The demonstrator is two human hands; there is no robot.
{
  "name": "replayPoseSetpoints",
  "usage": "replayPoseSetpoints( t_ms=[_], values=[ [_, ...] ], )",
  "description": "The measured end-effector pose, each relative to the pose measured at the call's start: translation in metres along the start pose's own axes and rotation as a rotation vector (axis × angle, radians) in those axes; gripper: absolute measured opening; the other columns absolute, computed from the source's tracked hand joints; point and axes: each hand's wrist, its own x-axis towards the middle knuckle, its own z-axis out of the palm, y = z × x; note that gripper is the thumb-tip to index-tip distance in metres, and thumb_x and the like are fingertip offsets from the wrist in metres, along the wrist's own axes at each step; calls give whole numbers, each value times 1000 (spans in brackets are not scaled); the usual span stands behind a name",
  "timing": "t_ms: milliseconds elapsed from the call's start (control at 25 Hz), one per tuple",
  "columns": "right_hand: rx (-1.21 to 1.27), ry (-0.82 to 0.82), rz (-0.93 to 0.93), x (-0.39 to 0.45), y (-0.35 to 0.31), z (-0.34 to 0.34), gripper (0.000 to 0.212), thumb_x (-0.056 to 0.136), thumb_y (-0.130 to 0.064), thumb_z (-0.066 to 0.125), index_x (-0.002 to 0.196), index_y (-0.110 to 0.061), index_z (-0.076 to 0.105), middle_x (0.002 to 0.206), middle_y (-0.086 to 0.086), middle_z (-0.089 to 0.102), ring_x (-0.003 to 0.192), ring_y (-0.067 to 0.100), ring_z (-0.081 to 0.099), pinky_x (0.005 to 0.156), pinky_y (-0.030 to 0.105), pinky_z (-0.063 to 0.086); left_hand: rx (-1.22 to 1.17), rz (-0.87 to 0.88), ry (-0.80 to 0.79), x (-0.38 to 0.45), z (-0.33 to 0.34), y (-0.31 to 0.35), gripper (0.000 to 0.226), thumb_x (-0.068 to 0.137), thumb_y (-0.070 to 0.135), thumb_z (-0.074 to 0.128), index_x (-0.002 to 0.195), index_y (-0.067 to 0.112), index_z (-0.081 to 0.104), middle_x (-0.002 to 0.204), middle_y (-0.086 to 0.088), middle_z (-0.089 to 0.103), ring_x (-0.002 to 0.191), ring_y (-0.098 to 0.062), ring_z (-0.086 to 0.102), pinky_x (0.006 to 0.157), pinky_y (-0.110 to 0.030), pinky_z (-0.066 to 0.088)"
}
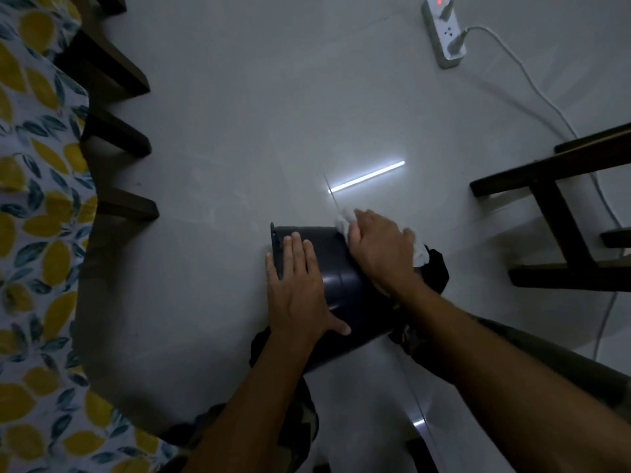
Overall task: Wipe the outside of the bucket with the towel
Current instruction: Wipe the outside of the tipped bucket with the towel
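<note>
A dark bucket (336, 264) lies on its side on the grey floor, its rim pointing away from me. My left hand (297, 285) rests flat on its upper left side, fingers spread toward the rim, holding it still. My right hand (380, 249) presses a white towel (345, 220) against the bucket's right side; towel corners stick out past the fingers and beside the wrist. The bucket's base is hidden between my legs.
A table with a lemon-print cloth (37, 233) and dark wooden legs (126, 203) stands at left. A dark wooden chair frame (560, 213) is at right. A white power strip (444, 32) with a cable (532, 93) lies far right on the floor.
</note>
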Motion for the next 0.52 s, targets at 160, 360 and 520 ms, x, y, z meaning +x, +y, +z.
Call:
replayPoseSetpoints(
  t_ms=[160, 360, 520],
  values=[
    [176, -100, 266, 39, 32, -19, 56, 103, -49, 27, 134, -13, 56, 133, 20, 62, 117, 41, 60, 96, 47, 44, -56, -17, -16, 4, -3, -1, 168, 42, 87, 75, 157, 7, -16, 165, -16, -22, 154, -33, -13, 120, -55, 21],
    [332, 46, 361, 43, 48, -25, 57, 106, -45, 27, 131, -5, 59, 130, 24, 64, 117, 42, 60, 98, 44, 45, -65, 92, 49, 7, -16, -3, 154, 48, 87, 72, 161, 9, 0, 169, -12, -7, 156, -27, -4, 121, -55, 15],
    [428, 220, 324, 48, 48, -49, 52, 109, -39, 25, 125, -3, 59, 121, 23, 67, 110, 42, 62, 94, 43, 46, -112, 175, 281, 18, -28, -10, 137, 47, 84, 76, 157, 16, 30, 166, -16, 18, 153, -32, 18, 117, -63, 25]
  ],
)
